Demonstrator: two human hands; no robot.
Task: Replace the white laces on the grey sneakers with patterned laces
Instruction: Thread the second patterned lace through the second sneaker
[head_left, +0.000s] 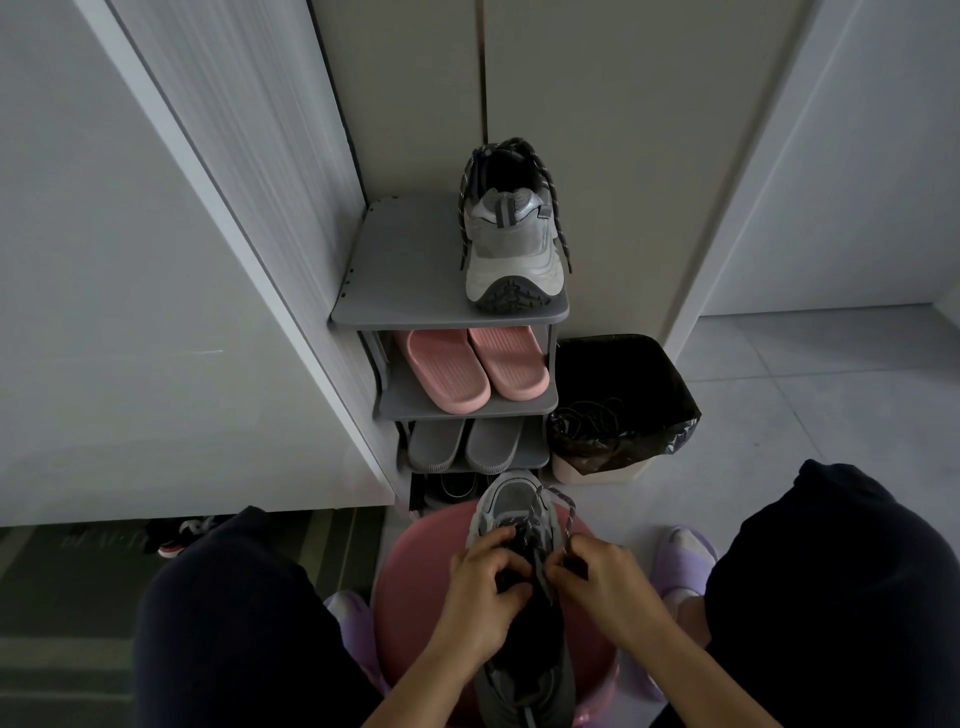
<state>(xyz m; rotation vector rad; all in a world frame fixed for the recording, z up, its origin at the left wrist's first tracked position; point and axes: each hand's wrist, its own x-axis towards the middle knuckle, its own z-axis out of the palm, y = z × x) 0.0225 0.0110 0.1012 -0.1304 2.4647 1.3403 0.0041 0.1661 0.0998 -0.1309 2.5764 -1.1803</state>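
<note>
While I sit with the work between my knees, my left hand (485, 577) and right hand (597, 577) are close together, nearly touching, over the middle of one grey sneaker (511, 499). The fingers of my left hand are curled onto the sneaker at its dark tongue; I cannot tell whether they also pinch a strand. My right hand pinches the patterned lace (569, 512), a dark cord with light flecks. From that pinch the cord loops forward beside the toe and crosses back over the eyelets.

The sneaker lies on a round pink stool (415, 582), toe pointing away from me and heel towards me. My legs in dark trousers (234, 597) are on either side of the stool, and a purple slipper (685, 561) shows on my right foot.

Directly ahead is a grey shoe rack (405, 260). The second sneaker (514, 249) is on the right half of its top shelf, heel towards me. It is already threaded with a matching speckled cord (560, 228), whose loose ends hang down both sides. Pink slides (467, 371) are on the next shelf down, and grey slides (465, 444) are on the shelf below that.

Just right of the rack, on the floor, is a bin (602, 470) lined with a black bag (649, 374). Thin dark strands (587, 415) lie inside it; I cannot identify them. White cabinet panels (104, 260) flank the rack.
</note>
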